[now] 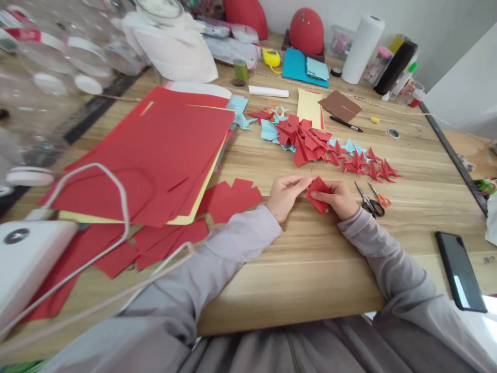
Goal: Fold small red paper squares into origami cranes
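Note:
Between my two hands is a small folded piece of red paper [319, 192], held just above the table. My right hand [338, 200] grips it, thumb on the front face and fingers behind. My left hand [288, 194] pinches at the paper's upper left corner with thumb and forefinger. Beyond the hands lies a heap of folded red paper cranes [306, 140], with some light blue ones [351, 146] among them. Cut red paper squares [235, 199] rest left of my left hand. Black-handled scissors [368, 201] and small orange-handled scissors [381, 196] lie right of my right hand.
A stack of large red sheets [166, 150] covers the left side, near a white device [34, 259] with a cable. Clear plastic bottles [77, 57] crowd the far left. A black phone [460, 269] lies at right. A pen [346, 124] and tape measure [272, 58] lie farther back.

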The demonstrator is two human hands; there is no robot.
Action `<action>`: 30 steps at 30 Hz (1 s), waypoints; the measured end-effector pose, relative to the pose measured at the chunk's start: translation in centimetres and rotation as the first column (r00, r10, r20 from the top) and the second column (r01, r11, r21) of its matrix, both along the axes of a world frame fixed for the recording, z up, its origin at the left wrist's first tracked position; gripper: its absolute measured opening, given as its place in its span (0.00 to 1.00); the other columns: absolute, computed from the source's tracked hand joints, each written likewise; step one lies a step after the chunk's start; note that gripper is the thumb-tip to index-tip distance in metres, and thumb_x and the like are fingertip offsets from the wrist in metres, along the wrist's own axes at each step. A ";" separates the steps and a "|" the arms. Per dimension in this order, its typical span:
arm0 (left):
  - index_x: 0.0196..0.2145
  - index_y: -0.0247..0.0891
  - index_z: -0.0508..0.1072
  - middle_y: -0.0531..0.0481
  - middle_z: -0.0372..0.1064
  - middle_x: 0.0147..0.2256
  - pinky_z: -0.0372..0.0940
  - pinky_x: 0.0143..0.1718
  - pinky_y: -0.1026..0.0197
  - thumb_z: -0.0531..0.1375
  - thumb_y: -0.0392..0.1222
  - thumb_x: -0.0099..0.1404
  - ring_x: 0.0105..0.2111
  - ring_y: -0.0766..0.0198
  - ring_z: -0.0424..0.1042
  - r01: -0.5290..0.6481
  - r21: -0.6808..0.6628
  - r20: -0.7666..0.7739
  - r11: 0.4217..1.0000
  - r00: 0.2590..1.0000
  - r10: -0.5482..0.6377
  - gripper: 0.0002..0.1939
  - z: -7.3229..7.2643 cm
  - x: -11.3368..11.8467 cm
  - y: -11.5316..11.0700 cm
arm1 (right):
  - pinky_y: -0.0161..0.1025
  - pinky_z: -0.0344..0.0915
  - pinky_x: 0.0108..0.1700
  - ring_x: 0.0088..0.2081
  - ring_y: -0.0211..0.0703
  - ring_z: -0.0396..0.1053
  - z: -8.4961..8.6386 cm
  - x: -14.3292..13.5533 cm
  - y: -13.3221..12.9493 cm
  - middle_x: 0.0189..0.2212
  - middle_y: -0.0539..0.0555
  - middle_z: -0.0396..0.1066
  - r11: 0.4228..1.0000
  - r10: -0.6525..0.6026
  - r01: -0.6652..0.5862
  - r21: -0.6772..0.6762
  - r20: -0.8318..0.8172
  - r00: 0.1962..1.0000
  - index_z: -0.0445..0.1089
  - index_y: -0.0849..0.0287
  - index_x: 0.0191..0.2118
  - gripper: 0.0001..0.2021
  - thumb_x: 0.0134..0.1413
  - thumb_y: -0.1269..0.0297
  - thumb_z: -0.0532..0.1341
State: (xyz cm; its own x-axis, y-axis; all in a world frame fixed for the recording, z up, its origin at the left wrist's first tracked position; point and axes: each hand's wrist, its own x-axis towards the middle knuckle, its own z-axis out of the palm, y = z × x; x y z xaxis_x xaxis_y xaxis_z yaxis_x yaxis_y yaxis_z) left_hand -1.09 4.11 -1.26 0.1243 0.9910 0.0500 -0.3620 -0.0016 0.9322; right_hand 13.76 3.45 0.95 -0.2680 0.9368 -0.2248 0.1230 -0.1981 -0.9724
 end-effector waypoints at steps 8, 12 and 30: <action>0.29 0.37 0.78 0.46 0.76 0.36 0.69 0.42 0.54 0.68 0.41 0.47 0.38 0.58 0.74 -0.011 0.034 -0.052 0.999 0.999 0.013 0.09 -0.4 -0.1 0.2 | 0.29 0.50 0.11 0.11 0.29 0.54 -0.4 0.1 0.2 0.12 0.45 0.63 0.995 -0.095 0.094 -0.013 -0.117 0.989 0.72 0.64 0.25 0.13 0.38 0.58 0.68; 0.27 0.36 0.78 0.46 0.76 0.34 0.69 0.41 0.55 0.67 0.38 0.46 0.36 0.60 0.74 -0.022 0.032 -0.052 0.999 0.998 0.023 0.07 -0.6 0.0 0.2 | 0.28 0.52 0.12 0.12 0.29 0.56 -0.5 0.1 0.2 0.13 0.46 0.65 0.997 -0.077 0.077 0.002 -0.101 0.992 0.72 0.64 0.27 0.14 0.38 0.57 0.68; 0.25 0.36 0.77 0.45 0.74 0.33 0.68 0.38 0.59 0.65 0.38 0.52 0.35 0.63 0.73 -0.069 0.270 -0.198 0.960 0.972 0.126 0.03 0.1 -0.1 -0.1 | 0.29 0.55 0.15 0.14 0.28 0.56 -0.7 -0.2 -0.1 0.16 0.46 0.63 0.991 0.019 -0.031 0.128 0.090 0.996 0.69 0.65 0.29 0.17 0.42 0.53 0.65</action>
State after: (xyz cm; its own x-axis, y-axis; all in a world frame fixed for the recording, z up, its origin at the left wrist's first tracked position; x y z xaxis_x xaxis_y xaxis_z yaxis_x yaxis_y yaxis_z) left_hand -1.21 4.04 -1.16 0.0636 0.9549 0.2901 -0.1433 -0.2790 0.9496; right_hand 13.57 3.34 0.20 -0.2762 0.9527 -0.1264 0.2133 -0.0675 -0.9747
